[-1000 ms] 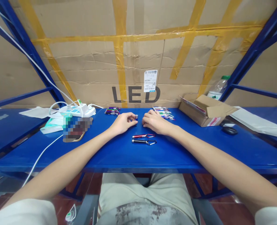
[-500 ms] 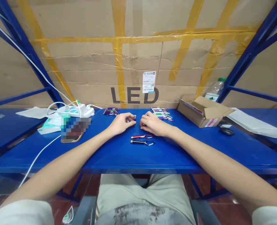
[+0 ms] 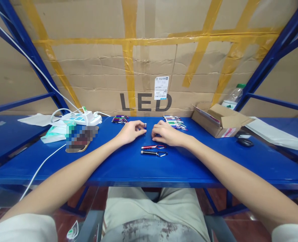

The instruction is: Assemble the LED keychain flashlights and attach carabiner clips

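My left hand (image 3: 130,132) is closed above the blue table, thumb and fingers pinching a small dark blue cylinder (image 3: 145,126) that looks like the end of a keychain flashlight; the rest is hidden. A short gap away, my right hand (image 3: 166,133) is curled with its fingertips together, and whatever they hold is hidden. Just in front of the hands lie a red keychain flashlight (image 3: 149,148) and a black keychain flashlight (image 3: 149,153), side by side with carabiner clips to the right. Several more flashlights (image 3: 119,119) lie behind my left hand, and another row of flashlights (image 3: 175,121) behind my right.
On the left are a power strip (image 3: 82,118), a face mask (image 3: 54,133), a partly blurred phone (image 3: 84,148) and white cables. An open cardboard box (image 3: 214,122), a black mouse (image 3: 245,142) and a plastic bottle (image 3: 233,97) stand right. Large cardboard (image 3: 100,74) backs the table (image 3: 128,171).
The view has shifted very slightly. Both hands keep nearly the same pose, and the flashlights on the table lie as before.
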`<state>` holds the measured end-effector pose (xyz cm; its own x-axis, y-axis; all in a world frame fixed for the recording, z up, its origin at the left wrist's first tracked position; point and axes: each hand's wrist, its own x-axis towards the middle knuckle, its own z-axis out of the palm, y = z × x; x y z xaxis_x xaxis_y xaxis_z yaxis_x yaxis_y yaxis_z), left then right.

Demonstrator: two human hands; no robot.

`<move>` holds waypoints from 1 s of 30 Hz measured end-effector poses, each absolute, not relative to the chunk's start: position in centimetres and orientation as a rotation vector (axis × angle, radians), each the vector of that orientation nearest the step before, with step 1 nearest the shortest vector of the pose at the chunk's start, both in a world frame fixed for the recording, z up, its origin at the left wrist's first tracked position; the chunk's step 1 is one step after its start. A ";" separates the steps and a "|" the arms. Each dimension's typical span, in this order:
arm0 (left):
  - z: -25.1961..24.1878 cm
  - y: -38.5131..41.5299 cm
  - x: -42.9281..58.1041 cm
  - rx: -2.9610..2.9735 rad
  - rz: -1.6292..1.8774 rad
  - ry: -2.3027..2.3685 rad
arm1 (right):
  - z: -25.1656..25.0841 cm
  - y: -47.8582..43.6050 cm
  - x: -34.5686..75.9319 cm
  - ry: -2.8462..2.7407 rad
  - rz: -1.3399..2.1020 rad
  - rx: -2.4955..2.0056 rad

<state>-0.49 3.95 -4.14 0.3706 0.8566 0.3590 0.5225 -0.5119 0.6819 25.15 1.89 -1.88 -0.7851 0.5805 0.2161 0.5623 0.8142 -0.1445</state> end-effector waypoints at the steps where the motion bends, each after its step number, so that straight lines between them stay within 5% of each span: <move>1: -4.1 3.9 -0.5 2.174 0.978 1.193 | -1.9 1.9 25.1 -2.746 0.121 -0.894; 22: -4.1 4.0 -0.5 2.180 0.981 1.193 | -1.5 2.5 26.0 -2.672 0.134 -0.873; 30: -3.9 3.9 -0.5 2.184 0.966 1.206 | -0.4 2.3 26.8 -2.736 0.509 -0.963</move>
